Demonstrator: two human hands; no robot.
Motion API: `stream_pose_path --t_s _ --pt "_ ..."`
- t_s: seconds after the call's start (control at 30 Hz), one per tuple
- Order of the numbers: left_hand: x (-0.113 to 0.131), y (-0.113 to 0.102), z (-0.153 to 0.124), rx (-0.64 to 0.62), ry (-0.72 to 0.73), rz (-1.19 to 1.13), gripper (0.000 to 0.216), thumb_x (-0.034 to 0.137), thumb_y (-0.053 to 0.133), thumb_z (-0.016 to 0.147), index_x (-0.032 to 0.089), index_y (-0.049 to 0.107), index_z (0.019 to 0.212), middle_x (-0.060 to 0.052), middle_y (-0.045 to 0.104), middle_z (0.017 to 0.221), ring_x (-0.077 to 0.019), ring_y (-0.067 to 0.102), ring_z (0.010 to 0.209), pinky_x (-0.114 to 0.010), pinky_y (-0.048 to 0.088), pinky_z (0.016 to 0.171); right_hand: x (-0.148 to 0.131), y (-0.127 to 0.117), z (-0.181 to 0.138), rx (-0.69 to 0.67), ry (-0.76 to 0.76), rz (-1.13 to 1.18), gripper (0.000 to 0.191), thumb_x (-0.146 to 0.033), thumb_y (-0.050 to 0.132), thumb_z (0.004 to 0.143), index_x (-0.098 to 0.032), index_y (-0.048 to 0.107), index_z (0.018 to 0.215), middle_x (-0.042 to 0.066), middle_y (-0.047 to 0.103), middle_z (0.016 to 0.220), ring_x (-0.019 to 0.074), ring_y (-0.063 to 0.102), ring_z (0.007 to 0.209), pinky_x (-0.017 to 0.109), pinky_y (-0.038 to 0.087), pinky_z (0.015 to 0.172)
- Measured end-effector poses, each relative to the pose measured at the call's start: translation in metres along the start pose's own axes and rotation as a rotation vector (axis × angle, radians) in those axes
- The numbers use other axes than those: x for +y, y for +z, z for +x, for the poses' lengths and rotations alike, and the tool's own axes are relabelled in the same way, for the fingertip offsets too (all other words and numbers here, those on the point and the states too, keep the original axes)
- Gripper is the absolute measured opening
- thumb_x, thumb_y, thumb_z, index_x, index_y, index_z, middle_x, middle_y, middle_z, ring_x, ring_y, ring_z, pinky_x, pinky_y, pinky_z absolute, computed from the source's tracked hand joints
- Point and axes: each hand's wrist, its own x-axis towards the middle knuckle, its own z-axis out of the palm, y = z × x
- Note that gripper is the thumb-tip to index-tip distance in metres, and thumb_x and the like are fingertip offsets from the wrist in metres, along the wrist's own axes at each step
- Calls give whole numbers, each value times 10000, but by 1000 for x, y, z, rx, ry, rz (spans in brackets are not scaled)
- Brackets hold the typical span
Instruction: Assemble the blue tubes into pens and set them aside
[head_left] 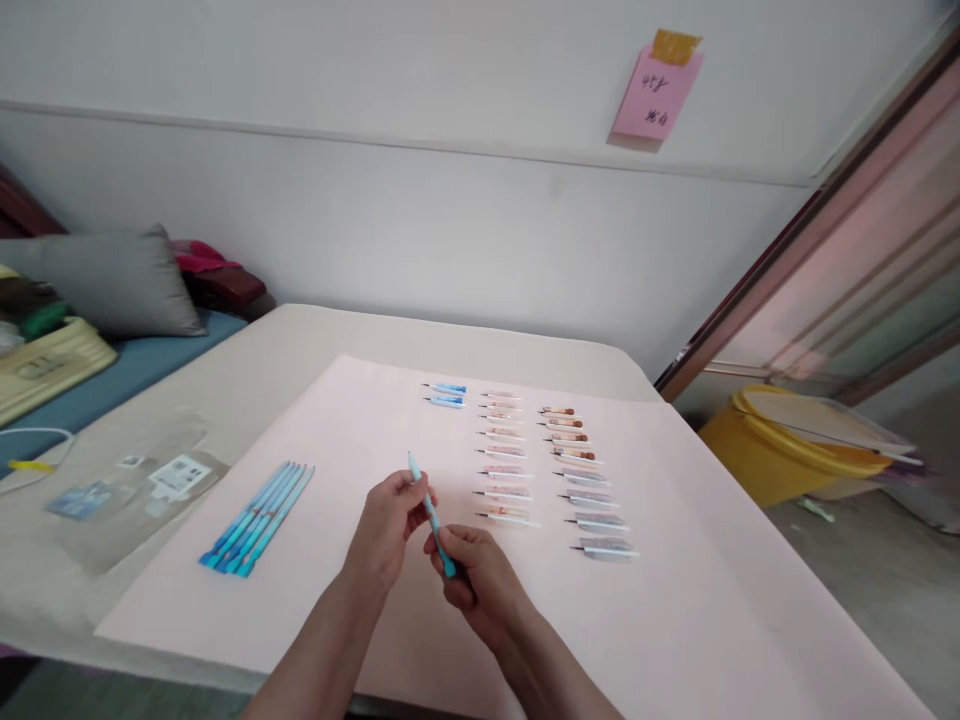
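Observation:
A light blue pen [430, 512] slants between my two hands over the pink sheet. My left hand [391, 510] pinches it near its upper end. Its darker blue lower end is gripped by my right hand [476, 570]. To the left, several blue pens [259, 520] lie side by side at a slant. Beyond my hands are two short blue pen pieces with dark tips [448, 388]. To the right is a column of pale pinkish pieces with dark tips [504, 452]. A further column holds brown-ended pieces [568, 437] and greyish ones [596, 520].
A pink sheet [720, 600] covers much of the pale table [450, 335]. Clear plastic packaging [161, 485] lies at the left. A yellow bin [772, 465] stands on the floor at right. A white wall with a pink note [660, 95] rises behind. A grey cushion [120, 280] rests far left.

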Motion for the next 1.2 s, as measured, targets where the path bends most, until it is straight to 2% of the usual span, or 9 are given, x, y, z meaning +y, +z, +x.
stream_pose_path --t_s 0.17,0.27,0.4,0.63,0.73,0.87,0.93,1.07,1.2 --pt "4 0 -3 -30 -51 -58 272 276 675 661 124 616 880 -88 638 781 -184 601 773 -318 457 727 -2 -1 1 36 12 -20 298 -414 610 713 -117 592 694 -56 459 509 -6 177 305 221 45 347" --pt "4 0 -3 -40 -39 -41 266 320 676 665 133 619 845 -79 621 803 -172 585 777 -291 454 685 -3 1 3 104 -35 -127 269 -380 601 710 -114 592 668 -51 470 505 -4 196 307 220 51 347" --pt "0 -4 1 37 36 55 228 341 694 649 142 595 701 -2 536 690 -84 479 607 -224 422 582 0 3 4 127 -52 -207 220 -325 583 709 -112 596 657 -52 458 488 0 218 310 216 59 351" --pt "3 -2 1 21 -49 -18 345 224 690 646 138 601 968 -98 640 828 -178 589 782 -324 467 732 1 -2 3 90 -23 -136 251 -361 580 720 -115 596 675 -50 463 514 -1 194 309 223 52 344" --pt "3 -2 0 19 -29 -1 306 268 685 657 161 614 935 -83 634 867 -174 582 820 -302 462 728 -1 -1 4 125 -40 -203 231 -344 598 698 -117 596 655 -60 445 490 2 209 321 216 65 352" --pt "0 -5 3 79 35 65 245 291 702 640 161 627 834 -16 572 742 -107 519 660 -244 447 632 -1 2 4 129 -29 -245 229 -340 595 694 -116 602 651 -59 442 476 7 226 336 212 77 358" --pt "0 -7 4 73 25 45 267 249 703 637 153 620 872 -14 565 711 -106 516 639 -257 456 638 0 1 4 100 -22 -213 234 -344 590 702 -113 603 663 -55 451 490 3 210 329 216 68 355" --pt "2 -6 3 25 -12 -17 371 192 677 654 143 584 1010 -83 625 821 -166 581 769 -316 472 732 0 0 3 83 -19 -184 242 -344 574 720 -109 601 672 -46 462 509 -1 201 311 219 54 347" --pt "1 -7 3 67 2 64 354 263 688 658 162 606 987 -81 612 902 -160 568 808 -294 468 716 -1 2 3 132 -38 -235 211 -310 561 716 -112 599 655 -50 447 490 2 220 316 208 68 352"
